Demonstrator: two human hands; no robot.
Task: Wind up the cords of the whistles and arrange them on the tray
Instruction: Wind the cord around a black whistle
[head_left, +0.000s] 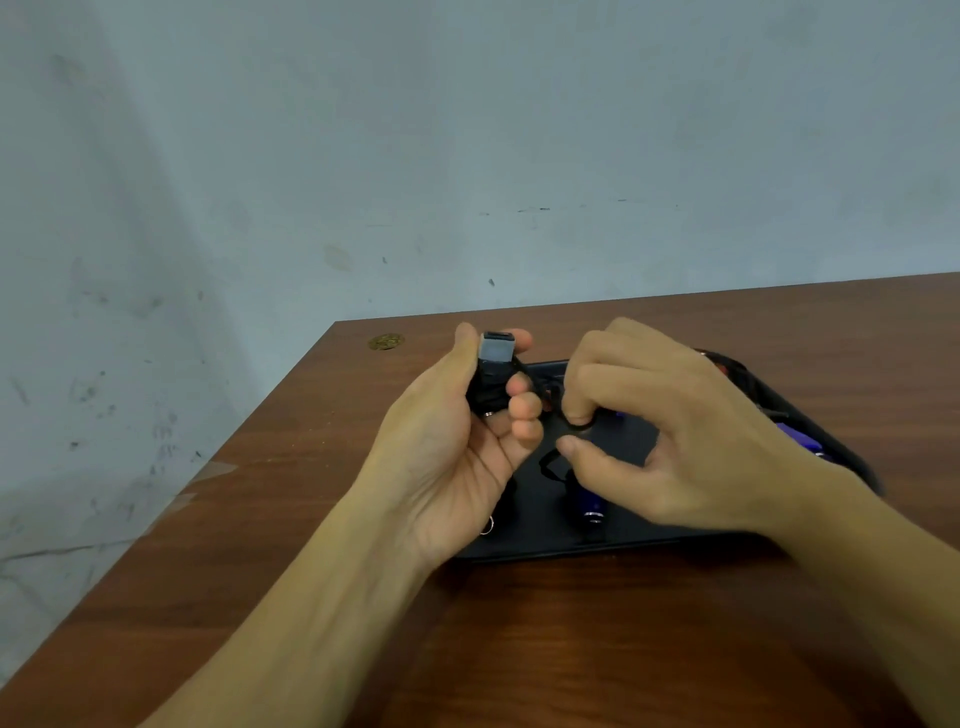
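Observation:
My left hand (457, 441) holds a black whistle (493, 374) upright above the left part of the black tray (571, 545), its grey mouthpiece pointing up. A black cord (540, 400) runs from the whistle to my right hand (670, 431), whose thumb and forefinger pinch it just right of the whistle. A blue whistle (589, 506) with a metal ring lies on the tray under my right hand. Another blue whistle (800, 441) shows at the tray's right side, partly hidden by my right wrist. A small metal ring (485, 527) peeks out below my left palm.
The tray sits on a brown wooden table (519, 649) whose left edge runs diagonally toward the grey wall. A round brass fitting (386, 341) is set in the table's far left corner. A red item (719, 366) shows at the tray's far edge.

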